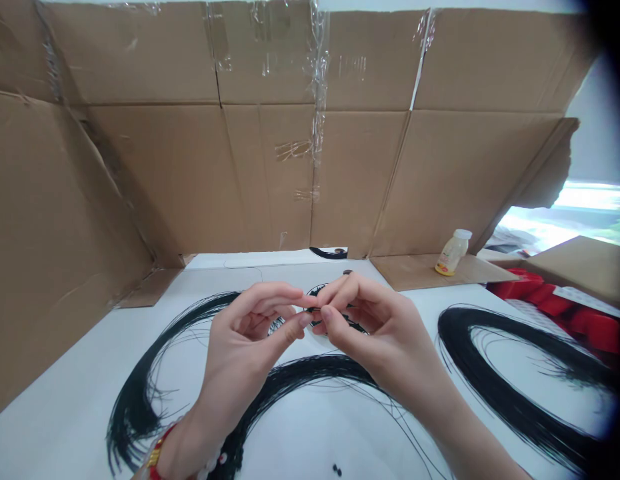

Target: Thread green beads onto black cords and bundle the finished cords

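Observation:
Above the middle of the white table (300, 427), my left hand (255, 340) and my right hand (370, 320) meet at the fingertips. Each pinches a small, thin dark piece (313, 309) that lies between them; its exact shape is too small to tell. A curved bundle of black strands (310, 367) lies beneath both hands. Behind the fingers, small dark items in round clear holders (317, 291) are partly hidden. A red and gold bracelet (156, 455) circles my left wrist.
Curved black bundles lie at the left (140, 387) and right (495, 380). Tall cardboard walls (270, 173) stand behind. A small bottle (453, 253) sits on a cardboard flap at the back right, near a box with red items (555, 300). Tiny black pieces (337, 470) lie in front.

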A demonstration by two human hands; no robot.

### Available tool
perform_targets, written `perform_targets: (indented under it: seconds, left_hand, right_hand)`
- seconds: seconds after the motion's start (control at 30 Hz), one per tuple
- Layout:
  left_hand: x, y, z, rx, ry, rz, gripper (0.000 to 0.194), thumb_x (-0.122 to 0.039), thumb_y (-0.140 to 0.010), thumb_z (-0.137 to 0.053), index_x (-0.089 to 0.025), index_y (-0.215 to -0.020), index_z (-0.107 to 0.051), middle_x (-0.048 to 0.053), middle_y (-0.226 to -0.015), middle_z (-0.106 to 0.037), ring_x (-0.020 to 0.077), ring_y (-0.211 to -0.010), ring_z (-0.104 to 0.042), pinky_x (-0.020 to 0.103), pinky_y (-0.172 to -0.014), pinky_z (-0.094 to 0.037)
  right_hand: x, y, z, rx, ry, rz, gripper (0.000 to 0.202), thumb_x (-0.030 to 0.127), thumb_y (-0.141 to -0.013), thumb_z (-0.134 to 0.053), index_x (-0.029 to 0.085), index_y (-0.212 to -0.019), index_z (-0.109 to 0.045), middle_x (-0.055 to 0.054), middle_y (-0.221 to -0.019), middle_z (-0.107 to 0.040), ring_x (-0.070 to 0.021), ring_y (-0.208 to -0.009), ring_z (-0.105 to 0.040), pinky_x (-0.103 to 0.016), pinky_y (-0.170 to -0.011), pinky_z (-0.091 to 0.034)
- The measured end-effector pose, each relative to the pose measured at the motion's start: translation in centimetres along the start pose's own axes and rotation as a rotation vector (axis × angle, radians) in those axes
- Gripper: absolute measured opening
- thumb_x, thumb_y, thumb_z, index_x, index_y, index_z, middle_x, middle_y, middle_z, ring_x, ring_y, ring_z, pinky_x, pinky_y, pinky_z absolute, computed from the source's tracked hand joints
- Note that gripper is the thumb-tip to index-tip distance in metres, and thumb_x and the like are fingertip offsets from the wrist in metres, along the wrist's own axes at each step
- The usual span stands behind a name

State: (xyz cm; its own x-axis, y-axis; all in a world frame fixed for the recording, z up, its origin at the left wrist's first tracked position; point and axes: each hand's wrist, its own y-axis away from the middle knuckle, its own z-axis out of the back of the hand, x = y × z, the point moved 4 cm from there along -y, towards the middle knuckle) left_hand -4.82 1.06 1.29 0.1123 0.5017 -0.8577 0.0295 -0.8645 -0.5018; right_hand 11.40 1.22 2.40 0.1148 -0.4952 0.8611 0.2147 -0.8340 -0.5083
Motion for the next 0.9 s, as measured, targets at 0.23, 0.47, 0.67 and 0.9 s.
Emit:
perform_targets:
  seconds: [0.23, 0.47, 0.67, 0.9]
  left_hand:
    - [0.2, 0.3, 0.0, 0.005, -0.018, 0.011, 0.015, -0.021, -0.081, -0.086, -0.030, -0.090, -0.078, -0.003, -0.086, -0.082, 0.0105, -0.070, -0.068, 0.018, -0.067, -0.057]
    - [-0.6, -0.1, 0.0, 0.028, -0.233, 0.002, 0.011, -0.030, -0.085, -0.080, -0.027, -0.096, -0.078, -0.002, -0.065, -0.068, 0.0138, -0.061, -0.063, 0.024, -0.060, -0.051]
    - [-0.3, -0.3, -0.2, 0.101, -0.223, -0.002, 0.007, -0.030, -0.089, -0.075, -0.027, -0.084, -0.076, -0.003, -0.067, -0.065, 0.0125, -0.060, -0.061, 0.024, -0.061, -0.050]
    - [0.1, -0.5, -0.2, 0.088, -0.244, 0.028, 0.011, -0.029, -0.090, -0.074, -0.025, -0.081, -0.076, -0.002, -0.070, -0.065, 0.0129, -0.063, -0.058, 0.023, -0.061, -0.048]
  right_hand:
    - [-0.7, -0.4, 0.0, 0.091, -0.108, -0.129, 0.018, 0.026, -0.093, -0.071, 0.018, -0.078, -0.065, -0.003, -0.094, -0.070, -0.0134, -0.077, -0.068, -0.026, -0.069, -0.058]
    - [-0.4, -0.7, 0.5, 0.103, -0.067, -0.153, 0.025, 0.038, -0.090, -0.075, 0.019, -0.078, -0.067, -0.003, -0.087, -0.069, -0.0149, -0.076, -0.065, -0.029, -0.071, -0.057]
    - [-0.2, -0.7, 1.0, 0.145, 0.047, -0.090, 0.022, 0.039, -0.093, -0.073, 0.020, -0.082, -0.071, -0.004, -0.087, -0.073, -0.0174, -0.082, -0.067, -0.030, -0.073, -0.056]
    - [-0.4, -0.7, 1.0, 0.091, 0.226, -0.051, 0.012, 0.033, -0.094, -0.071, 0.022, -0.090, -0.073, -0.002, -0.086, -0.071, -0.0157, -0.079, -0.065, -0.027, -0.069, -0.054]
